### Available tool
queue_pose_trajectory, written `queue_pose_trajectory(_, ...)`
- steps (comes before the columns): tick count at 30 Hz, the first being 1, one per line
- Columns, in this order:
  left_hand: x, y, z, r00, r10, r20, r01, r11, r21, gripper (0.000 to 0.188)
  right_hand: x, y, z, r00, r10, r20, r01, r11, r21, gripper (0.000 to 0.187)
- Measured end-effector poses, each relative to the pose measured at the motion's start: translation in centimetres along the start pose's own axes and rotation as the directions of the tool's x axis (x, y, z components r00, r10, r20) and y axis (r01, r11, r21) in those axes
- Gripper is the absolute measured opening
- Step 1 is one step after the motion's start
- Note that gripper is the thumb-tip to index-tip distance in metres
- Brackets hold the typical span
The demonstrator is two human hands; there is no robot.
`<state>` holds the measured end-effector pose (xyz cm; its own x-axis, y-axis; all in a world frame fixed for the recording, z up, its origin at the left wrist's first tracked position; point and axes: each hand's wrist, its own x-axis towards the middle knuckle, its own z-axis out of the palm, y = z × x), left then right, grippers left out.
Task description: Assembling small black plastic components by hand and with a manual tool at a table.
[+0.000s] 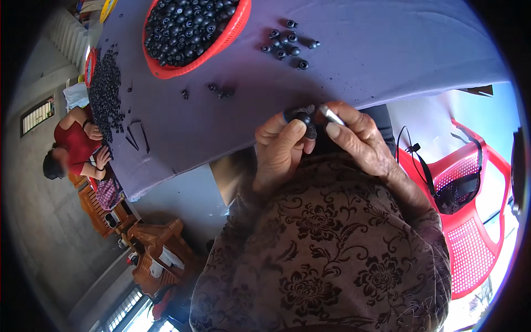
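My left hand (pixel 276 149) pinches a small round black part (pixel 303 118) between thumb and fingers, just off the table's near edge. A ragged dark rim shows around the part; its material I cannot tell. Close beside it, my right hand (pixel 362 141) grips a short, whitish metal-looking tool (pixel 332 115) between thumb and forefinger. The tool's tip points toward the black part; whether they touch cannot be made out. Beyond my hands lies a small group of similar black parts (pixel 292 37) on the cloth, and a few more (pixel 221 91) lie farther left.
A red basket (pixel 238 27) heaped with black parts stands on the purple tablecloth (pixel 182 127). Dark pieces (pixel 105 83) spread along the left, near thin black tools (pixel 145 135). A person in red (pixel 79 138) works at that end. A red chair (pixel 470 249) holding a black bag stands right.
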<state>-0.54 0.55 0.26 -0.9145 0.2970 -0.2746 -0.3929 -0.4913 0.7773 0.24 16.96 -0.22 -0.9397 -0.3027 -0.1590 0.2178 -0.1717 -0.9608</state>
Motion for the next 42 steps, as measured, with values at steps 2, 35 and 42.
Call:
queue_pose_trajectory(2,-0.1,-0.1,0.0,0.999,0.019,-0.032,-0.020,0.999,-0.033,0.015,0.1,-0.3,0.1,0.998,-0.004,0.055,-0.012,0.958,0.288,0.017)
queue_pose_trajectory(35,4.7,5.3,-10.7,0.568,0.749,0.341,-0.228,-0.255,0.940,0.020,1.3,-0.2,1.0,0.966,0.256,-0.043,-0.241,0.945,0.219,0.017)
queue_pose_trajectory(42,4.4,4.1,-11.8,0.684,0.600,0.415,-0.175,-0.417,0.892,0.023,0.7,-0.7,2.4,0.954,0.272,-0.127,-0.244,0.948,0.204,0.010)
